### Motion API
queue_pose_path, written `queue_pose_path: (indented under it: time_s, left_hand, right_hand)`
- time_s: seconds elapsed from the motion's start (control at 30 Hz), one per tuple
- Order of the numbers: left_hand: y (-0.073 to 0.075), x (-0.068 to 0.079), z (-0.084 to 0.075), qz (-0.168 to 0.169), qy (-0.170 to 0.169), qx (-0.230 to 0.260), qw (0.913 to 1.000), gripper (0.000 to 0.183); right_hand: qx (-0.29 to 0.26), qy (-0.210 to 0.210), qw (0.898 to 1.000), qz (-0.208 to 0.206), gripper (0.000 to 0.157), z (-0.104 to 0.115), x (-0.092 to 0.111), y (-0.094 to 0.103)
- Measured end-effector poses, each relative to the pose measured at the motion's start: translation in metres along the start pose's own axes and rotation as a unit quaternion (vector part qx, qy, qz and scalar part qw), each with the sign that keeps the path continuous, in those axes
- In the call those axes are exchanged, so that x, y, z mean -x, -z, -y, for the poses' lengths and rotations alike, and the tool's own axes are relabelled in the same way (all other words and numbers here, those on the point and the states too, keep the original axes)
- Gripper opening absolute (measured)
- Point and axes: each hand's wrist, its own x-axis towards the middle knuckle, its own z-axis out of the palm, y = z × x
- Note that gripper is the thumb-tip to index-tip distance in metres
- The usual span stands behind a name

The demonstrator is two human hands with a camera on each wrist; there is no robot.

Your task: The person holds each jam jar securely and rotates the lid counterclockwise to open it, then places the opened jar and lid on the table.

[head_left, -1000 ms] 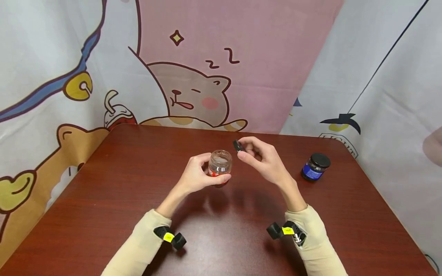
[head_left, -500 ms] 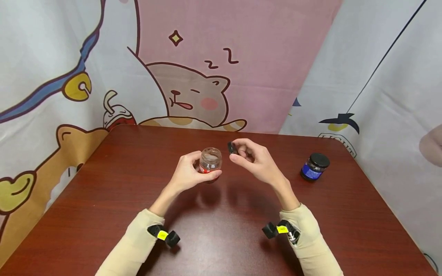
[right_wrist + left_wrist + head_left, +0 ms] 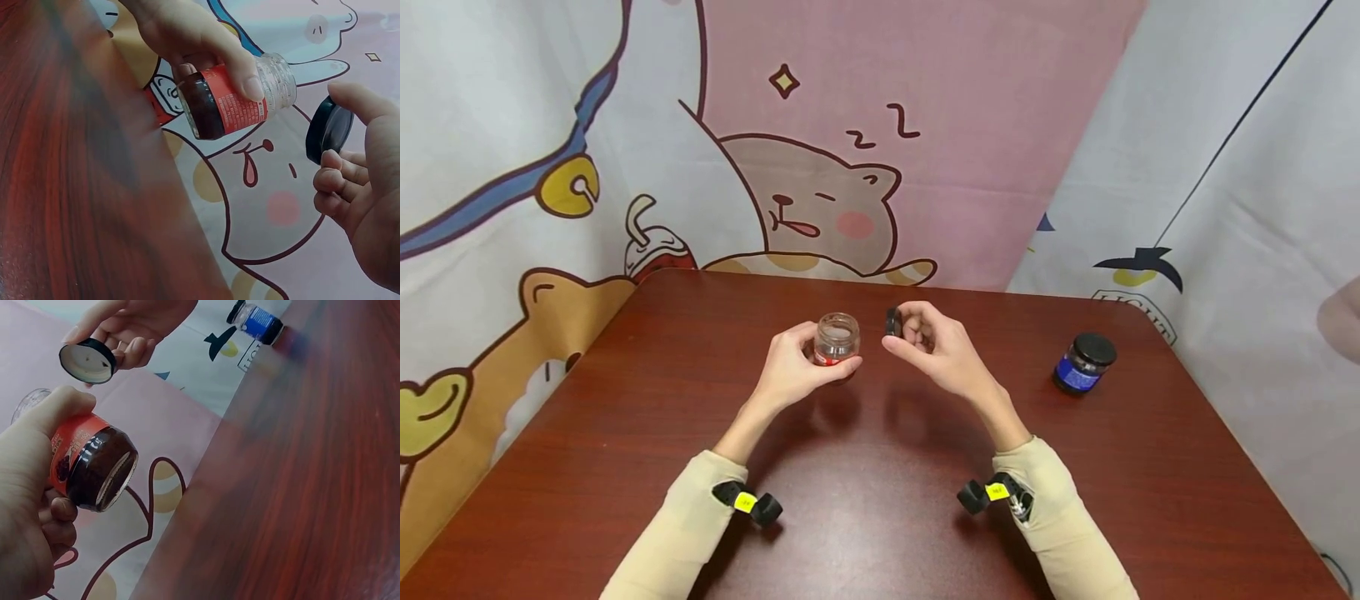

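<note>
1. Head view: left hand (image 3: 792, 367) grips red-labelled jar (image 3: 837, 340), mouth uncovered, held above table (image 3: 880, 533).
2. Right hand (image 3: 946, 352) pinches black lid (image 3: 892, 322), near jar mouth, not touching.
3. Left wrist: lid's pale inner face visible.
4. Blue-labelled jar (image 3: 1081, 367), capped, upright on table, well right of both hands.
</note>
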Motion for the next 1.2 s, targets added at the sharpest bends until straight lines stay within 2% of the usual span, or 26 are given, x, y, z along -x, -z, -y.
queue_pose_path:
  time_s: [0.23,0.57,1.2]
  left_hand:
    - [0.007,0.0,0.006,-0.018,0.025,-0.031,0.999,0.033]
    - [0.015,-0.001,0.013,-0.032,0.033,-0.049,0.9977,0.034]
    - [0.036,0.003,0.027,-0.03,0.1,-0.085,0.9909,0.049]
  right_hand:
    - [-0.002,-0.015,1.0,0.01,0.035,-0.002,-0.003,-0.01]
    - [0.003,-0.032,0.999,0.028,0.04,-0.007,-0.01,-0.025]
    - [-0.004,-0.063,0.996,0.07,0.044,-0.023,-0.018,-0.053]
